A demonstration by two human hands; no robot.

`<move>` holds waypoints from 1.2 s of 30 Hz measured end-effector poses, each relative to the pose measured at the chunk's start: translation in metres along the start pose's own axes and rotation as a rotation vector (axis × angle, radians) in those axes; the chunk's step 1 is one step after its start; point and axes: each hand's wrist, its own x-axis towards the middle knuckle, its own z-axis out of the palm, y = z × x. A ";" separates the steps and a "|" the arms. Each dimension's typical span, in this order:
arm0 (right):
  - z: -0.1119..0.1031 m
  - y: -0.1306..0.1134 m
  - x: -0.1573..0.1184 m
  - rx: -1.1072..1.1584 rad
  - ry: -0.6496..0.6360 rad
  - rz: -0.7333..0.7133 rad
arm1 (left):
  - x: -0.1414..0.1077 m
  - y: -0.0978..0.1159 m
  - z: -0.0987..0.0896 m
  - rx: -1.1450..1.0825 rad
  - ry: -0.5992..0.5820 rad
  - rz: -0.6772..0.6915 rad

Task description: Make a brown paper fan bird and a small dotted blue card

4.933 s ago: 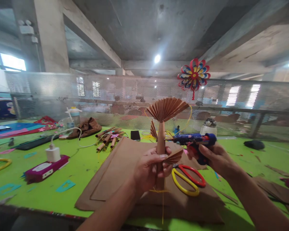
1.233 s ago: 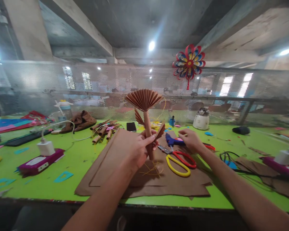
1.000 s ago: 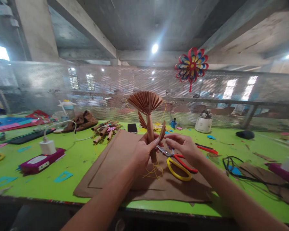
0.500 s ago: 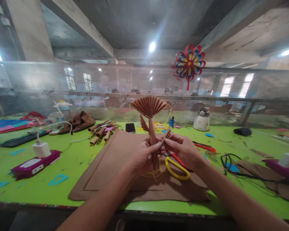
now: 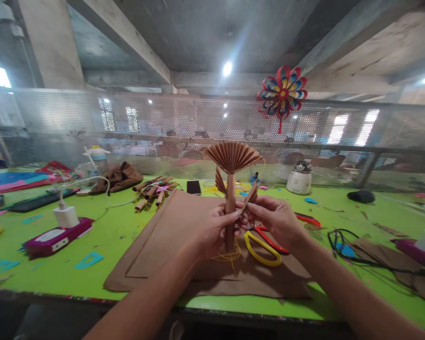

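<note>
My left hand point(image 5: 221, 225) is closed round a brown paper tube point(image 5: 231, 191) held upright above brown paper sheets point(image 5: 177, 226). A large pleated paper fan point(image 5: 233, 158) spreads from the tube's top, and a smaller pleated piece point(image 5: 220, 181) sticks out on its left side. On the right side, my right hand point(image 5: 272, 215) pinches another small folded paper fan point(image 5: 250, 198) against the tube. Where that piece meets the tube is partly hidden by fingers. Yellow string point(image 5: 230, 257) trails from the tube's lower end. Scissors with one yellow and one red handle point(image 5: 264, 250) lie just right of it.
Left stand a purple power strip point(image 5: 56, 236) with a white plug and a bundle of paper tubes point(image 5: 154, 191). A phone point(image 5: 193, 187), a white bottle point(image 5: 299, 178) and a black cable point(image 5: 343, 241) lie around the green table point(image 5: 127, 245). A perforated screen point(image 5: 184, 118) stands behind.
The view has shifted slightly. The tube with its fan has moved a little right, and the small fan in my right hand now points more upright beside it.
</note>
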 end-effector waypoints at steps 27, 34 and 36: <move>-0.008 -0.007 0.005 -0.009 0.101 0.008 | -0.006 -0.005 0.010 0.133 0.006 -0.159; -0.006 -0.008 0.004 -0.026 0.101 0.010 | -0.007 -0.004 0.011 0.151 -0.019 -0.142; -0.006 -0.008 0.004 -0.029 0.102 0.018 | -0.007 -0.004 0.011 0.163 -0.028 -0.153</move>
